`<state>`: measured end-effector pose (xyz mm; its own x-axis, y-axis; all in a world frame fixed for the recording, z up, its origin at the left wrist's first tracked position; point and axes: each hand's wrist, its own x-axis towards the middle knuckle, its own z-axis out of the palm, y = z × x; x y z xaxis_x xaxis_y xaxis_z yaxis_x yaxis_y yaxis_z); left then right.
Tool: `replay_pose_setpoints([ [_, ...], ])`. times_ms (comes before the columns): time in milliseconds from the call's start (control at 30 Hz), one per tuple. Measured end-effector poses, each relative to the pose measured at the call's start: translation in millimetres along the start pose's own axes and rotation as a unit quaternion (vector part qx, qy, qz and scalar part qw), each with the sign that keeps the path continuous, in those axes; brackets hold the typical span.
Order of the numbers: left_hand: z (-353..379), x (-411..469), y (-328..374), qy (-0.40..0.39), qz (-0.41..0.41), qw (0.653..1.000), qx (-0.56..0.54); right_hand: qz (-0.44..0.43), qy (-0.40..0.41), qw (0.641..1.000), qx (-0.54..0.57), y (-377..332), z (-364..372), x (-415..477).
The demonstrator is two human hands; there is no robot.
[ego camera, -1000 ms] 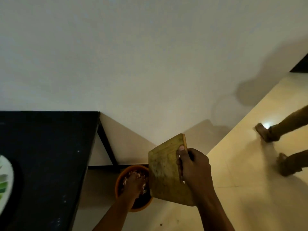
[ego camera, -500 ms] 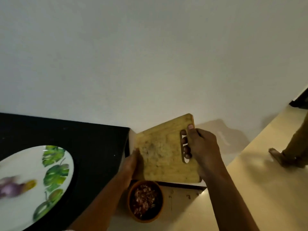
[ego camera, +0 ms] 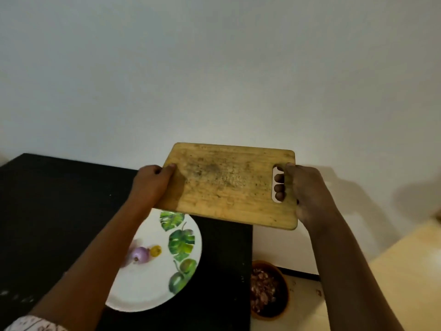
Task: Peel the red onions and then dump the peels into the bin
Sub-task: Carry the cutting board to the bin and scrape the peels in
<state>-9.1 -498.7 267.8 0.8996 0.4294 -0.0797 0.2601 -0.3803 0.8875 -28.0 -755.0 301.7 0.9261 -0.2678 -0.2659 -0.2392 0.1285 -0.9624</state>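
Note:
I hold a bare wooden cutting board [ego camera: 226,185] level in the air over the black table's right edge. My left hand [ego camera: 152,185] grips its left edge. My right hand [ego camera: 307,194] grips the right end, fingers through the handle slot. Below, a peeled purple onion [ego camera: 140,254] lies on a white plate [ego camera: 143,290] with green leaf prints. An orange bin [ego camera: 284,306] stands on the floor beside the table, holding reddish onion peels [ego camera: 262,287].
The black table [ego camera: 59,211] fills the left side, its right edge at about the bin. A white wall rises behind. Pale floor tiles [ego camera: 405,271] spread to the right, with a few peel scraps near the bin.
The board swung up from tilted over the bin to level over the table. My left hand left the bin and took the board's left edge. The view shifted left, bringing the plate in.

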Motion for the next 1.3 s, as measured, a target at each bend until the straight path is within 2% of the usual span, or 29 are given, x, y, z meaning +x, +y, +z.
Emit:
replay_pose_setpoints([
  [167, -73.8, 25.7, -1.7, 0.032, 0.058, 0.996, 0.058, -0.001, -0.010, 0.999, -0.037, 9.9, 66.0, -14.4],
  [333, -124.7, 33.9, -8.6, 0.070, 0.094, 0.991, 0.067, -0.030, -0.032, 0.993, -0.106, 15.1, 111.9, -23.3],
  [533, -159.8, 17.4, -28.3, 0.114, 0.087, 0.987, 0.070, -0.015, -0.097, 0.983, -0.156, 28.4, 144.0, -41.1],
  [800, -198.2, 13.6, -44.9, 0.129, 0.051, 0.982, 0.128, -0.019, -0.148, 0.979, -0.139, 26.8, 178.1, -57.8],
  [1033, -242.4, 57.4, -87.6, 0.100, 0.022, 0.983, 0.152, -0.015, -0.161, 0.977, -0.136, 49.2, 253.4, -57.0],
  [1167, -270.0, 111.4, -141.4, 0.060, -0.012, 0.984, 0.170, 0.019, -0.139, 0.979, -0.148, 97.9, 322.7, -48.1],
  [1300, -294.4, 177.6, -210.8, -0.014, -0.045, 0.984, 0.171, 0.082, -0.090, 0.982, -0.143, 161.6, 405.6, -33.2],
])
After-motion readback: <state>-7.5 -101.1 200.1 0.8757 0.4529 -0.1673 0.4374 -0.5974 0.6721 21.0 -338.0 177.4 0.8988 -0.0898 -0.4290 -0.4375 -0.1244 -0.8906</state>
